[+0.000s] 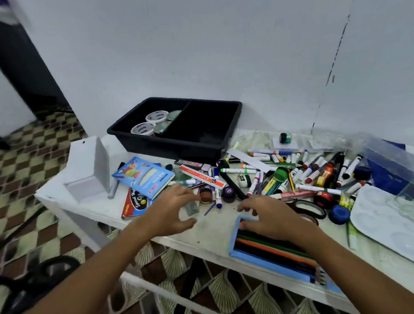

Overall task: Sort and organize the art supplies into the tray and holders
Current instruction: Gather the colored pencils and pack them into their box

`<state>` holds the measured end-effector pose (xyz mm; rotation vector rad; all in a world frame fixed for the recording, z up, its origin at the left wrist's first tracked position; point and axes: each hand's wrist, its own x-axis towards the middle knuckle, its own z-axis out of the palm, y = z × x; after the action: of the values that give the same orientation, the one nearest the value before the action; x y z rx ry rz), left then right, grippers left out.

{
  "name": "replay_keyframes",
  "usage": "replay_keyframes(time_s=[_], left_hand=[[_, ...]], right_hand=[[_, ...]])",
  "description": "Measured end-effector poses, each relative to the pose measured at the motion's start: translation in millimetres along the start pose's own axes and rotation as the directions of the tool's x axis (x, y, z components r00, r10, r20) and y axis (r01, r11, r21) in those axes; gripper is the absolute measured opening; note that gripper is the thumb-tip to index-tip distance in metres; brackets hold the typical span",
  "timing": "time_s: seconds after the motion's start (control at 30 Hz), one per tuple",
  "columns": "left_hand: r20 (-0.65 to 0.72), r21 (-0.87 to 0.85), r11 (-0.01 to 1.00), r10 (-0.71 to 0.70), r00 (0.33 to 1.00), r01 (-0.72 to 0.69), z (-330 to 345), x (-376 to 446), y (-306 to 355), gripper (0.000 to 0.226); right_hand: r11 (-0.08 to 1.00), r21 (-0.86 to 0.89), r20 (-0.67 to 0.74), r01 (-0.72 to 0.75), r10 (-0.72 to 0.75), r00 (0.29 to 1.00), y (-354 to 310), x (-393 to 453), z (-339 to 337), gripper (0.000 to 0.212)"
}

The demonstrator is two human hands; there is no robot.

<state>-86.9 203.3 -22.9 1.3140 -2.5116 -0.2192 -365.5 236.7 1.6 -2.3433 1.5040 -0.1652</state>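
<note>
Jar near the counter's front edge looks light, rigid, smooth (best pinched round its sides); left hand spread wide beside it, right hand relaxed over pencil case, holding nothing.

The white table carries a black tray, scattered markers and scissors.

From my remote seat I see two bare forearms reaching in from the bottom of the frame, with no sleeves in view. My left hand and right hand wear no gloves, rings, watch or bands. The fingers are slim and uncovered, though motion blur softens their details.
</note>
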Motion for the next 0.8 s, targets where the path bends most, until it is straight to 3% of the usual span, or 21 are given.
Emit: replay_keyframes(time_s=[0.17, 0.33, 0.43, 0.6, 0.8], left_hand=[[0.264, 0.200, 0.967, -0.208, 0.942, 0.157, -43, 4, -77, 0.101], [0.485, 0.484, 0.874, -0.307, 0.819, 0.041, -55, 37, -119, 0.122], [0.517, 0.514, 0.857, -0.275, 0.811, -0.037, -54, 50, -125, 0.122], [0.490, 0.523, 0.843, -0.176, 0.854, -0.126, -54, 57, -125, 0.121], [0.457, 0.344, 0.934, -0.080, 0.886, -0.093, -65, 52, -88, 0.114]], right_hand=[[1.000, -0.008, 0.041, 0.021, -0.021, 0.999, -20, 13, 18, 0.073], [0.992, -0.123, 0.069, -0.009, 0.018, 0.997, -26, 5, 34, 0.097], [0.986, -0.163, 0.093, -0.019, 0.034, 0.995, -24, -6, 38, 0.100], [0.979, -0.204, 0.183, -0.013, 0.051, 0.982, -15, -21, 42, 0.103], [0.965, -0.261, 0.199, 0.025, 0.029, 0.980, -4, -30, 46, 0.094]])
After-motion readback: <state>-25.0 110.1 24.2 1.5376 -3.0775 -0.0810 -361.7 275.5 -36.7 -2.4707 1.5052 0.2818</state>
